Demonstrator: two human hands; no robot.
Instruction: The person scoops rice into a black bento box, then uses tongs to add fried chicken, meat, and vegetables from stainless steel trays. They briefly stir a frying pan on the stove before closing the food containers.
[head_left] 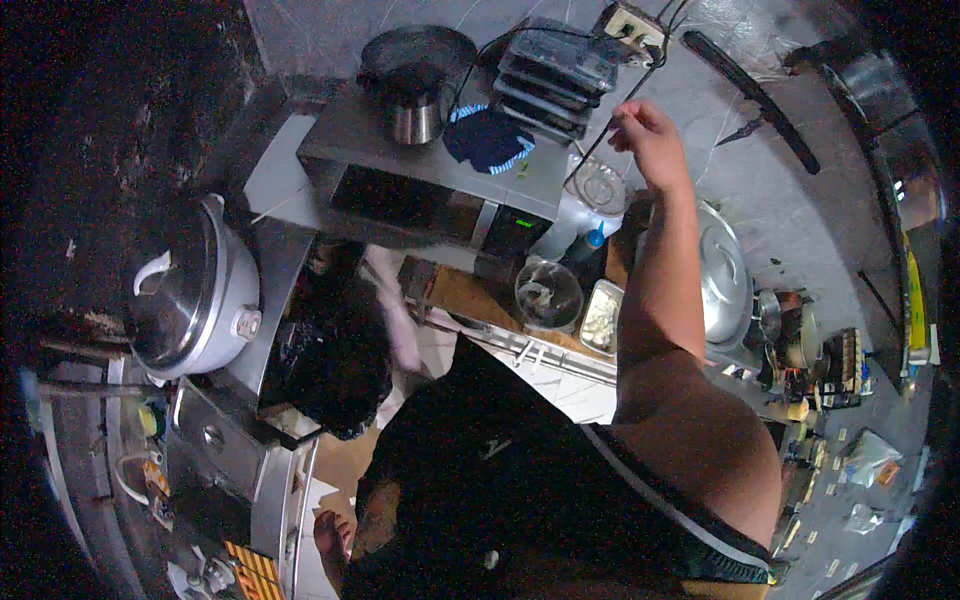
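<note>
My right arm reaches up and away past the counter. Its hand [647, 142] has thumb and fingers closed in a pinch on a thin black power cord [598, 146], just below a wall outlet [635, 32] with plugs in it. Left of that hand stands a microwave oven [420, 190] with a lit green display. On its top are a dark cloth with striped edges [488, 138], a stack of clear plastic containers [555, 75] and a metal pot [415, 122]. What looks like my left hand [335, 535] is low beside my dark shirt, dim, its fingers partly hidden.
Below the right forearm are a clear bowl [548, 294], a tray of pale pieces [601, 318], a blue-capped bottle [594, 238] and a lidded tub [597, 188]. A large lidded metal pot [724, 275] stands to the right. At left is a white lidded cooker [195, 290].
</note>
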